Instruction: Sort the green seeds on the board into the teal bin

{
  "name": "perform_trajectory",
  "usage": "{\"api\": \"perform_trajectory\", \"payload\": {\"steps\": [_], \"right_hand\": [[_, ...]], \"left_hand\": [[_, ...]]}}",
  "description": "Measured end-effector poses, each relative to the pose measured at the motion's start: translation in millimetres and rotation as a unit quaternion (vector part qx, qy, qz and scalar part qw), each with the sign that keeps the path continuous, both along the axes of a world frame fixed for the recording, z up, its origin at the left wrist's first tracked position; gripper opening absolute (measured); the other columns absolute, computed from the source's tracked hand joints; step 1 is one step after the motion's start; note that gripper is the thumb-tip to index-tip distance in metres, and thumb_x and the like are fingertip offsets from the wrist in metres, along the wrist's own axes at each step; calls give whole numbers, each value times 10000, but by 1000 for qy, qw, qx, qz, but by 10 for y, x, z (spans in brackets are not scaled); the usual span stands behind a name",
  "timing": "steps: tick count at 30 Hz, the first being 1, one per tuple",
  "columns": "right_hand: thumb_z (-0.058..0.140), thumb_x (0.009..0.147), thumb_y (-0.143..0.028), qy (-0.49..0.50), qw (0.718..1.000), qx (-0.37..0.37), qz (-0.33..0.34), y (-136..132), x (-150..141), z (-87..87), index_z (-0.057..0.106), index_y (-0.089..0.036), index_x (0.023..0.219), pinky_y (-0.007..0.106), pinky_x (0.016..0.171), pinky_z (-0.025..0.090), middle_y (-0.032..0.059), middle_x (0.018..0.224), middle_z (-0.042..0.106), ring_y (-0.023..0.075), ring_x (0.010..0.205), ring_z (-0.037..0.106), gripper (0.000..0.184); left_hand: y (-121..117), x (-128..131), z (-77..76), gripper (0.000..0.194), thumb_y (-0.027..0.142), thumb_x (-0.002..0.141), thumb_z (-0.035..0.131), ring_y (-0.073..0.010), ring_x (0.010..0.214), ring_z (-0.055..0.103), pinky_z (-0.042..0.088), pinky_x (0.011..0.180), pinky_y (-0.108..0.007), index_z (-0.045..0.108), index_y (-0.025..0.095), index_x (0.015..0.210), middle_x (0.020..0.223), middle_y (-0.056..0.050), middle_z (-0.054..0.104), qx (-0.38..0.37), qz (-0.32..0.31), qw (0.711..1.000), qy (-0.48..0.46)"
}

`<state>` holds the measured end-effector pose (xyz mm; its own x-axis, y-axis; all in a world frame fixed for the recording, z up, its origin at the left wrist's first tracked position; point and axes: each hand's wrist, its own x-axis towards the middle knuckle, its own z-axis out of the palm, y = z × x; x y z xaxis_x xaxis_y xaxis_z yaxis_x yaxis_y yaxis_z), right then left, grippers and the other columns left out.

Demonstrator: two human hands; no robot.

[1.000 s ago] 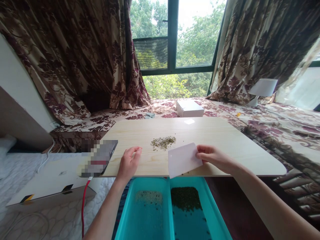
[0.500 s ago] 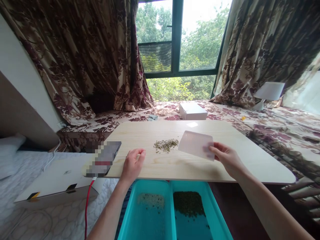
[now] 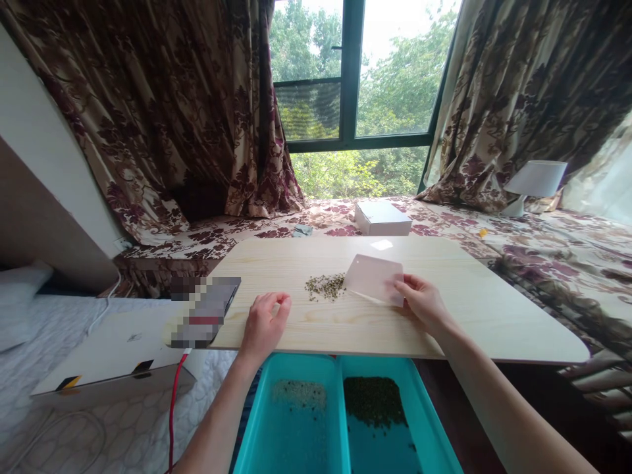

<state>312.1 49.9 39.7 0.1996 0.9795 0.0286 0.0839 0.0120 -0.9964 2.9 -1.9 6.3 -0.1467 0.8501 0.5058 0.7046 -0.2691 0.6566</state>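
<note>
My right hand (image 3: 425, 303) pinches the right end of a translucent plastic scraper (image 3: 374, 280), which is tilted over the table. The scraper's left edge meets the right side of a small pile of greenish-brown seeds or grains (image 3: 323, 287), spread thinly on the pale wooden table (image 3: 474, 296). To the left of the pile, my left hand (image 3: 266, 324) rests near the table's front edge with its fingers curled in; no object shows in it. Below that edge is a turquoise two-compartment bin (image 3: 344, 428). Its left compartment holds pale grains (image 3: 300, 395), its right one dark green grains (image 3: 375, 400).
A pixelated phone-like device (image 3: 210, 313) with a red cable (image 3: 174, 408) lies at the table's left end. Further left, a white box (image 3: 113, 349) sits on the bed. Behind the table are a small white box (image 3: 384, 218) and a lamp (image 3: 536, 179).
My right hand has moved left with the scraper, bringing its edge against the seeds and narrowing the pile from the right. My left hand stays nearly in place, still curled.
</note>
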Motion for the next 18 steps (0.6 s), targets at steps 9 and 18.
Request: {"api": "perform_trajectory", "payload": {"steps": [9,18], "right_hand": [[709,653,-227,39,998,-23,33,-27,-4,0,694,-194,799,270,549,581,67,864,743,195,710,685,150],[690,683,-240,20,998,-20,60,-10,91,-12,695,-185,859,269,550,560,84,882,743,196,702,690,184]], "left_hand": [[7,-3,-12,273,408,841,468,-235,959,588,432,901,-381,661,216,856,909,-48,686,-2,0,1000,5],[1,5,-1,274,406,839,467,-237,965,587,430,907,-380,665,218,867,908,-47,687,-6,0,1000,4]]}}
